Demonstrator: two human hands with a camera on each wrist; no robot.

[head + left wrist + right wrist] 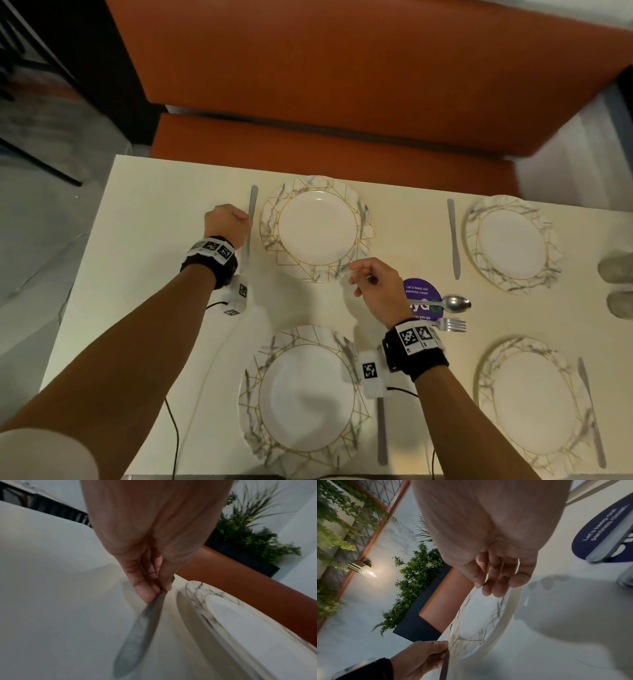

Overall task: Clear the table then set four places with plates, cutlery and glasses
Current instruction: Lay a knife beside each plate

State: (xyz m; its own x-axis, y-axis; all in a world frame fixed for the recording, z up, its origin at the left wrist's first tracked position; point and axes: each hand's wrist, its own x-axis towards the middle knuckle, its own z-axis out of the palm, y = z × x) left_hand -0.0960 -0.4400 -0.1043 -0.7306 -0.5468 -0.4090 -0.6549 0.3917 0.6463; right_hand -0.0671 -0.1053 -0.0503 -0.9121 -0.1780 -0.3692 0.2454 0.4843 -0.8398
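Note:
Four marbled plates lie on the cream table (pixel 154 240). My left hand (pixel 244 219) pinches a table knife (pixel 252 205) by its middle, just left of the far-left plate (pixel 317 228). The left wrist view shows thumb and fingers (pixel 147 589) closed on the knife (pixel 137 635), whose blade lies low beside that plate (pixel 240 622). My right hand (pixel 356 279) hovers over the plate's near-right rim with fingers (pixel 494 588) relaxed and holding nothing. A spoon (pixel 452 304) and a fork (pixel 450 324) lie to the right of that hand.
Knives lie beside the far-right plate (pixel 513 243), the near-left plate (pixel 305 397) and the near-right plate (pixel 531 401). Two blurred glasses (pixel 616 270) stand at the right edge. A purple round sticker (pixel 424 294) is under the spoon. An orange bench (pixel 325 147) runs along the far side.

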